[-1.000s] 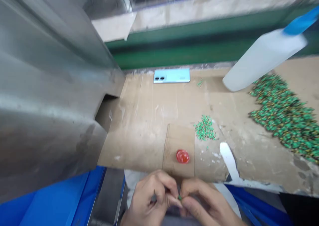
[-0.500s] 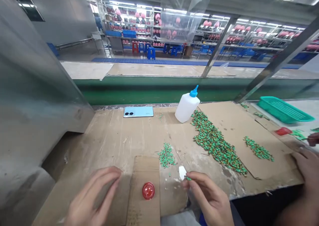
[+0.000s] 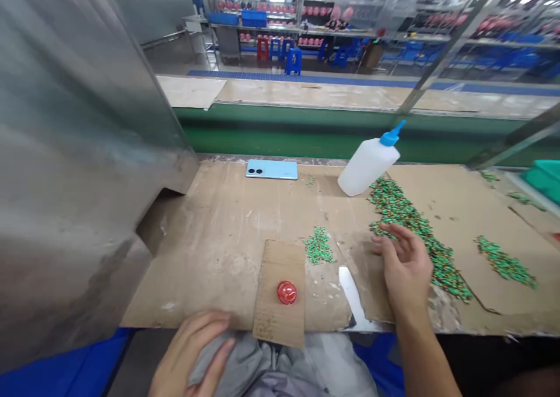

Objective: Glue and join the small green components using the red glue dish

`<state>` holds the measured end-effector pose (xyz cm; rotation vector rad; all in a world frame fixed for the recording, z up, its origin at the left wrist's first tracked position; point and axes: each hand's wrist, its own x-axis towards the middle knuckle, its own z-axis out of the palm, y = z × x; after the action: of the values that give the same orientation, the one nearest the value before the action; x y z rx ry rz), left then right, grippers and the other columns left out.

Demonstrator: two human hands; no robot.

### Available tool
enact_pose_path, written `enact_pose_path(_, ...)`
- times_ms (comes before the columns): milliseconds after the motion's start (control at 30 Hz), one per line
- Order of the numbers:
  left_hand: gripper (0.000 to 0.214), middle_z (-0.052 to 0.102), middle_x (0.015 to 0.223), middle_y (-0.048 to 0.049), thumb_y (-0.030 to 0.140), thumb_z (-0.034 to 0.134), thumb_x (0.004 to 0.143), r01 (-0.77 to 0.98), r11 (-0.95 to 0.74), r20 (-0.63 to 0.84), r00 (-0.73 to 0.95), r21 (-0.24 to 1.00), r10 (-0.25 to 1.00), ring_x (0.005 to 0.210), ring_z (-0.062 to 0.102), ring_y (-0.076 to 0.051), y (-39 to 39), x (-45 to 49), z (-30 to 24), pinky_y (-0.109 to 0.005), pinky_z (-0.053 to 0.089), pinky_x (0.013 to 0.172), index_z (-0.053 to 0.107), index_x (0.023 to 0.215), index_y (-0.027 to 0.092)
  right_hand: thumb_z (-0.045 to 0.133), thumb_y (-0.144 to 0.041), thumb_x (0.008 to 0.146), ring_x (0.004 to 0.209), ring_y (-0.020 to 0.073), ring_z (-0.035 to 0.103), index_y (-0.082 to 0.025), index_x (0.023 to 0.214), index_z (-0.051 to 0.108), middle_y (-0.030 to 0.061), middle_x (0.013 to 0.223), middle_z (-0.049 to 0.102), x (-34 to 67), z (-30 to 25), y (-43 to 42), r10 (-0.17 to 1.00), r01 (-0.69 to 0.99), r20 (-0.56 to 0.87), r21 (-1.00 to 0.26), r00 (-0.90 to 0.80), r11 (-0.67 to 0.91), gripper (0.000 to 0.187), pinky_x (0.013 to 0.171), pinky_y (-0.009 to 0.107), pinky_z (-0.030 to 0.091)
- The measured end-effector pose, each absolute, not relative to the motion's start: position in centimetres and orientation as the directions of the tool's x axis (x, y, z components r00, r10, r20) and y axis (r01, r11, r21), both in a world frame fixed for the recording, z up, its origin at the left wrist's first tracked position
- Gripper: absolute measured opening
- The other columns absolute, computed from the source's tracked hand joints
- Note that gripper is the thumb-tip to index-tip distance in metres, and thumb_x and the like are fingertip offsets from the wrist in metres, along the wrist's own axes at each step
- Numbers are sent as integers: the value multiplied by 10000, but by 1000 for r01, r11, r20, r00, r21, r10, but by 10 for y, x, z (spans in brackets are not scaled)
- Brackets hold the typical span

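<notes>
My right hand (image 3: 406,266) hovers at the near left edge of a long pile of small green and dark pieces (image 3: 405,210), thumb and fingers apart, with nothing visible between them. At the table's front edge, above my lap, my left hand (image 3: 196,347) is open and empty, thumb apart from the fingers. Between the hands lies a cardboard strip (image 3: 280,269) with a small round red dish (image 3: 287,292) on it. A smaller heap of green bits (image 3: 319,246) lies just right of the strip. Closer to my right forearm is a flat white strip (image 3: 351,292).
A white squeeze bottle (image 3: 367,167) with a blue nozzle stands by the big pile. A light blue phone (image 3: 272,169) lies at the back. Another green heap (image 3: 505,263) and a green basket (image 3: 545,178) are on the right. A metal panel (image 3: 100,169) borders the left.
My right hand has moved right and away from me to the big pile; the small green piece it pinched no longer shows. My left hand stays low, open. The camera view has tilted down.
</notes>
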<state>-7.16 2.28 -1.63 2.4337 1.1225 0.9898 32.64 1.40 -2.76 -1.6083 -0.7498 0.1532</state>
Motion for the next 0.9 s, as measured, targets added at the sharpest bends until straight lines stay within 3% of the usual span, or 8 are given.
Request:
enact_pose_path(100,509,736,1369,-120,352,756,949,528,-754,432,618,391,657,1289,698,-295,33,-49,-5,-397,608,1067,596,1408,201,600,-366,1017,834,236,713,-198,1069,692,111,1016,740,318,-36,11,651,588,448,-809,612,3,198,759,406,595)
enact_pose_path(233,869,602,1555,-166,473,775,921,470,-836,247,806,285,538,1527,470,-379,53,-21,0,-625,438,1224,369,1631,180,689,-391,964,1094,311,698,-235,1106,737,121,1143,757,310,-33,12,846,704,440,-701,303,113,216,1002,504,554)
enact_pose_path(300,913,592,1563,-173,512,761,921,471,-840,197,826,271,527,1542,442,-396,60,-15,-3,-692,351,1251,330,1653,178,723,-488,959,1275,349,628,-239,1312,675,144,1353,701,307,-31,13,906,787,412,-588,95,185,435,1122,561,481)
enact_pose_path(367,877,621,1534,-168,525,732,940,490,-833,189,820,257,541,1530,458,-403,62,-16,-8,-720,289,1263,344,1649,186,689,-668,946,1440,394,500,-229,1541,488,182,1552,564,305,-32,13,928,877,366,-419,-76,237,766,1221,648,345)
enact_pose_path(433,844,637,1517,-166,558,706,949,506,-830,199,811,233,550,1515,474,-414,62,-21,-14,-734,244,1268,377,1636,194,595,-839,894,1546,436,361,-215,1669,273,210,1667,424,302,-34,14,936,934,323,-270,-141,234,1046,1267,728,164)
enact_pose_path(500,843,630,1524,-168,606,688,943,516,-832,201,810,205,552,1507,481,-420,60,-25,-17,-733,217,1274,406,1620,191,493,-916,870,1599,456,253,-186,1708,138,230,1723,320,299,-36,17,946,960,284,-184,-156,213,1167,1263,765,39)
enact_pose_path(700,780,600,1551,-192,577,672,966,553,-809,222,778,201,587,1513,478,-400,61,-27,-19,-689,208,1295,448,1591,167,387,-871,959,1638,434,154,-62,1686,212,264,1734,265,291,-32,45,962,949,140,-182,-233,256,1101,1284,729,27)
enact_pose_path(900,589,632,1512,-180,483,669,993,501,-780,289,737,374,612,1488,511,-364,93,-30,-21,-657,271,1285,549,1496,201,421,-733,1040,1621,431,229,-38,1652,301,266,1726,286,288,-31,85,951,928,164,-230,-260,293,935,1292,715,109)
